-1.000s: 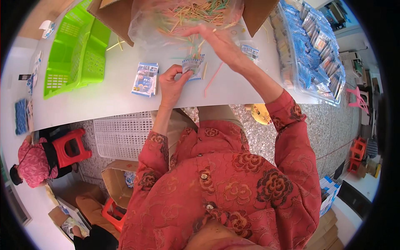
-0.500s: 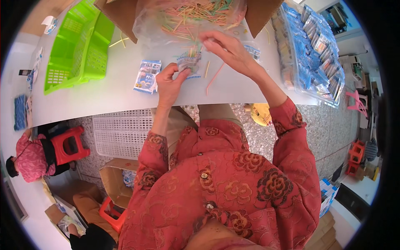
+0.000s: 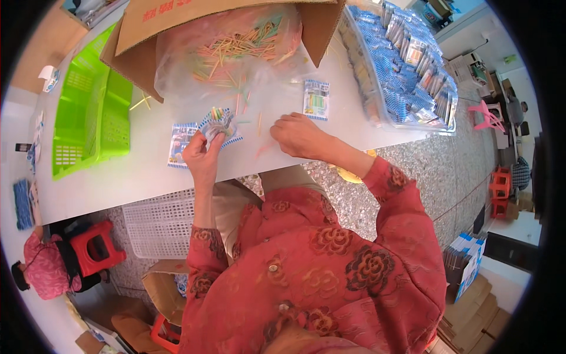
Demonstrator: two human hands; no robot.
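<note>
My left hand (image 3: 202,150) pinches a small blue-and-white printed packet (image 3: 221,131) between thumb and fingers. Several coloured straws stick out of its upper end. Partly behind it, a similar packet (image 3: 179,147) lies on the white table (image 3: 147,177). My right hand (image 3: 298,135) is low over the tabletop, its fingers curled together at a blurred pink straw (image 3: 265,150); part of that straw is hidden by the hand. A yellow straw (image 3: 259,125) rests just left of those fingers. Beyond the right hand lies another packet (image 3: 316,100), with straws showing through its clear window.
An open cardboard box (image 3: 132,65) at the back holds a clear bag (image 3: 177,68) with many loose straws (image 3: 242,47). A green basket (image 3: 112,127) stands at left, a clear bin (image 3: 377,115) of filled packets at right. Another person (image 3: 50,268) sits at far left.
My right hand has come down from beside the straw bag to the pink straw on the table. My left hand still holds the packet. The whole view has shifted and turned slightly.
</note>
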